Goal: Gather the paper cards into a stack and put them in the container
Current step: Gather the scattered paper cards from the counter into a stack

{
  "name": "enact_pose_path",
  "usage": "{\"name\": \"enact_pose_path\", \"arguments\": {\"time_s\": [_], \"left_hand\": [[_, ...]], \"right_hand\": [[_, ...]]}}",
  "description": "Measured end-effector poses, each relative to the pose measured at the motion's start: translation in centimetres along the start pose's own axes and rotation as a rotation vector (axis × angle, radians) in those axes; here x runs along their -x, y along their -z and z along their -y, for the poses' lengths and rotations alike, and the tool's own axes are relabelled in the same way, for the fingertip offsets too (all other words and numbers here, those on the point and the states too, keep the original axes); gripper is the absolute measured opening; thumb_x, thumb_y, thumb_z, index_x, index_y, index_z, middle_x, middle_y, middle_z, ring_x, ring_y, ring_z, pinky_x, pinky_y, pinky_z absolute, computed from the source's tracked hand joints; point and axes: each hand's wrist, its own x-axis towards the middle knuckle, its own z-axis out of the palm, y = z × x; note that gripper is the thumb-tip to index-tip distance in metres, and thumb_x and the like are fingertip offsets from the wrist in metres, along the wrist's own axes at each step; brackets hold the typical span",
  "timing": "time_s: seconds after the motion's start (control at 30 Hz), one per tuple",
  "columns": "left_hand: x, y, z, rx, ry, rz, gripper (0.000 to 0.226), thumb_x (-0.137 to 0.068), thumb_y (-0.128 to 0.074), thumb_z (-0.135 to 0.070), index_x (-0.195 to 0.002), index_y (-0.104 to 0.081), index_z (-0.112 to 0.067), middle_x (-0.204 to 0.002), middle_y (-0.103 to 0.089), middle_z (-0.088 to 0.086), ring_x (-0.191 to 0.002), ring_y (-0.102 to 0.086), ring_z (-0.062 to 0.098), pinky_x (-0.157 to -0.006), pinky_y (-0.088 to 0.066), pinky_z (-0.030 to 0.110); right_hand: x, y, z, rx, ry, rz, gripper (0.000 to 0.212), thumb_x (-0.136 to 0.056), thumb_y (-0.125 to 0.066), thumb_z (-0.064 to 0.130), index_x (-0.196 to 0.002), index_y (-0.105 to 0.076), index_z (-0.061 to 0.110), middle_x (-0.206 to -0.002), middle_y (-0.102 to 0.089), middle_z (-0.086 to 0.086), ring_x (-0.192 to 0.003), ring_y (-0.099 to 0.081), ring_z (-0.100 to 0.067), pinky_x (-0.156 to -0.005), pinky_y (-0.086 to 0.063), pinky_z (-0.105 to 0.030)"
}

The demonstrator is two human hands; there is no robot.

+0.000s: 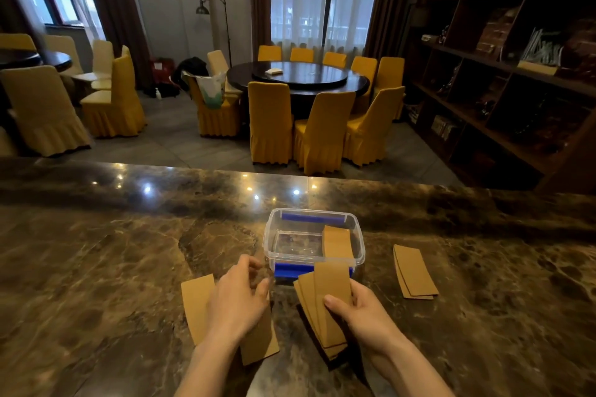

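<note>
item: brown paper cards, five groups on the marble counter (129, 251)
- fanned stack (325, 303): clamped in your right hand (364, 313), thumb on top; long axis runs away from you, far ends touching the near blue latch (292, 269), near ends fanned out toward you
- card in the container (337, 243): inside the clear container (267, 242), right half, long axis away from you, leaning on the right wall
- right pair (414, 271): flat on the counter, well apart from the container, long axis away from you with the near end swung slightly right
- left card (196, 303): flat, partly under your left hand (238, 296), long axis away from you
- card under the left wrist (259, 342): mostly hidden

your left hand: fingers loosely curled, apart, gripping nothing, hovering over the left cards

room: open counter to the far left and far right; container just beyond both hands; the counter's far edge lies well behind the container
</note>
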Motion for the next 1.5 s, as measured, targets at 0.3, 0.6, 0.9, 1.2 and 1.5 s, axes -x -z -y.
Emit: {"name": "enact_pose_path", "arguments": {"time_s": [0.3, 0.6, 0.9, 1.2, 1.5], "left_hand": [[0.7, 0.3, 0.1, -0.593, 0.016, 0.290, 0.099, -0.067, -0.081, -0.059, -0.149, -0.033, -0.031, -0.151, -0.041, 0.000, -0.139, -0.035, 0.025, -0.117, -0.034, 0.039], [0.1, 1.0, -1.4, 0.332, -0.025, 0.157, 0.042, -0.088, -0.071, -0.001, -0.112, -0.061, -0.034, -0.110, -0.064, -0.004, -0.091, -0.064, 0.011, -0.084, -0.061, 0.032], [-0.2, 1.1, -1.3, 0.457, 0.013, 0.024, 0.031, -0.096, -0.062, -0.009, -0.120, -0.060, -0.029, -0.114, -0.067, -0.005, -0.106, -0.066, 0.008, -0.096, -0.057, 0.036], [-0.8, 3.8, 5.0, -0.454, 0.270, 0.131, 0.096, -0.082, -0.069, -0.058, -0.159, -0.017, -0.034, -0.166, -0.025, 0.004, -0.151, -0.022, 0.029, -0.122, -0.026, 0.048], [0.1, 4.3, 4.3, -0.213, 0.285, -0.087, 0.064, -0.070, -0.090, -0.030, -0.123, -0.053, -0.035, -0.127, -0.050, 0.005, -0.110, -0.058, 0.032, -0.094, -0.052, 0.045]], "right_hand": [[0.0, -0.6, -0.5, -0.079, -0.079, -0.013, 0.030, -0.097, -0.066, 0.016, -0.127, -0.067, 0.017, -0.111, -0.079, -0.002, -0.105, -0.074, -0.021, -0.095, -0.058, -0.043], [0.3, -1.6, 1.0, -0.125, -0.030, 0.132, 0.030, -0.096, -0.067, 0.021, -0.126, -0.065, 0.022, -0.113, -0.080, -0.002, -0.106, -0.075, -0.019, -0.102, -0.057, -0.047], [0.3, -2.5, 1.5, -0.150, -0.014, 0.033, 0.023, -0.098, -0.064, 0.017, -0.119, -0.065, 0.025, -0.111, -0.079, 0.001, -0.098, -0.076, -0.015, -0.077, -0.060, -0.029], [0.3, -1.8, 0.9, -0.176, -0.086, -0.012, 0.019, -0.098, -0.064, 0.016, -0.114, -0.063, 0.028, -0.113, -0.076, -0.003, -0.104, -0.071, -0.021, -0.083, -0.058, -0.037], [0.4, -1.7, 0.9, -0.193, -0.085, 0.018, 0.031, -0.097, -0.065, 0.018, -0.128, -0.062, 0.021, -0.116, -0.075, -0.005, -0.108, -0.071, -0.023, -0.092, -0.058, -0.042]]}}
